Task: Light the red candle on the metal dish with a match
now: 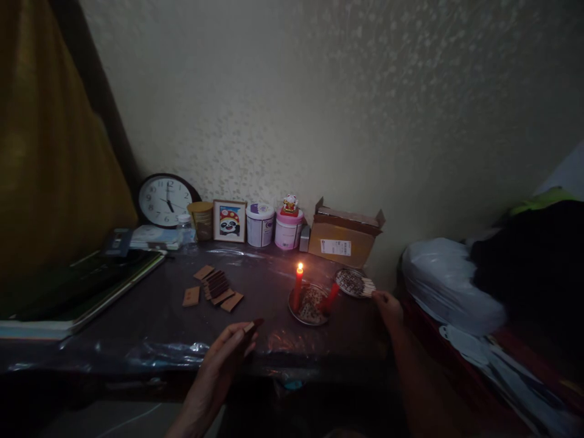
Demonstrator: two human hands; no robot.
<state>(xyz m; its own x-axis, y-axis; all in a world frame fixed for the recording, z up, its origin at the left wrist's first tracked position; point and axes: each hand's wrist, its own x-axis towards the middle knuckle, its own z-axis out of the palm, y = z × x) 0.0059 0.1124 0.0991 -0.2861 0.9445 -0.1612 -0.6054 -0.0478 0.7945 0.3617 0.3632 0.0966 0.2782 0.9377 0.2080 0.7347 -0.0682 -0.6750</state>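
My left hand [223, 356] is closed around a small brown matchbox [249, 328] above the table's front part. At the right, my right hand [387, 305] pinches at the ends of pale matchsticks [367, 286] that lie fanned on a small plate [340, 288] with dark bits; its fingertips seem to be on one matchstick. Left of that plate, a lit red candle [298, 289] stands upright on a round metal plate [292, 311] strewn with bits. A second red candle [331, 298], unlit, leans there. Several brown matchboxes [216, 285] lie in a loose pile at the left.
Along the wall stand a clock [165, 198], a framed panda picture [230, 221], two tubs [260, 226] and an open cardboard box [344, 237]. A large flat book [86, 286] lies at the left. White plastic bags [447, 280] are heaped at the right.
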